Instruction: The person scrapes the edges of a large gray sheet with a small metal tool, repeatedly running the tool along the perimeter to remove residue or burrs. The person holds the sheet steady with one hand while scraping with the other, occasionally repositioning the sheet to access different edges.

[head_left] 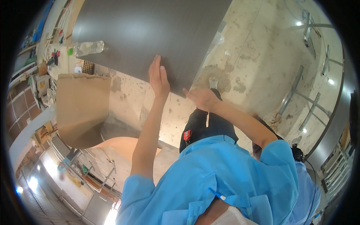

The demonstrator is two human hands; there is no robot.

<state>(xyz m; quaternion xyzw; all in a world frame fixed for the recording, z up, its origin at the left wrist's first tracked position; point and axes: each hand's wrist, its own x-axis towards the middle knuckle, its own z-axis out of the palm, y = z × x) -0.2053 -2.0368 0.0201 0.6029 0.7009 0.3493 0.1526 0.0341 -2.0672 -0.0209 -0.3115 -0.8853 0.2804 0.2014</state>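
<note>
A large dark brown panel point(146, 26) with a smooth, faintly grained top lies in front of me. At its near edge, my left hand point(159, 79) is open, its fingers stretched out over the top surface. Close by, my right hand point(203, 99) reaches the panel's near right corner with one finger extended; its other fingers are partly hidden. Neither hand visibly holds anything. On the panel's left side lies a clear plastic bottle point(89, 48) with a green cap.
Brown cardboard point(83, 108) stands left of the panel. Metal frames point(292, 90) rest on the stained floor point(251, 45) to the right. Another person in a light blue shirt point(305, 191) is close at my right, beside a long dark board point(333, 120).
</note>
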